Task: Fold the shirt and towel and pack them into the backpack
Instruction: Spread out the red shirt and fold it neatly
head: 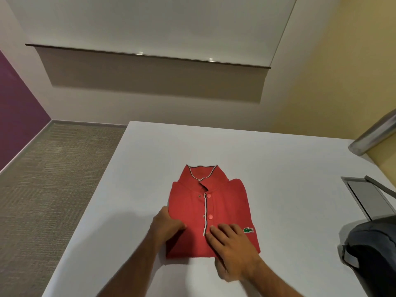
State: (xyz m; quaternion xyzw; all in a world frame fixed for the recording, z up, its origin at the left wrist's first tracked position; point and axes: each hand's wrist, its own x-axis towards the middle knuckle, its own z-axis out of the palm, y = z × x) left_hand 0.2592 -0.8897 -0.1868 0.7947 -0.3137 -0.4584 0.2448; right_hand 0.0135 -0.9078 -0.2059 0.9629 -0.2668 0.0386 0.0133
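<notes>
Over on the left, a purple wall drops to a coarse, woven grey-brown carpet. Next comes the worktop, a smooth matte white slab with crisp straight edges. Here is the left hand, at the shirt's left edge, fingers curled and tucked in against the fabric, thumb lying on top; it looks like a grip on that folded edge, though the fingertips are hidden. Centre stage, the shirt: a red polo in a fine knit, folded into a neat upright rectangle, lying flat on the worktop. Its collar stands at the far end with thin dark and white piping, and a white-trimmed placket runs down the middle with two round red buttons. The right hand lies across the shirt's near half, fingers spread and fairly straight, pressing flat on the cloth and grasping nothing. Just right of those fingers sits a small green crocodile logo. Further right, a grey rectangular hatch is set into the worktop. At the far right edge slumps the backpack, dark soft fabric, rounded, well apart from the shirt. Above it juts a brushed-metal cylinder.
</notes>
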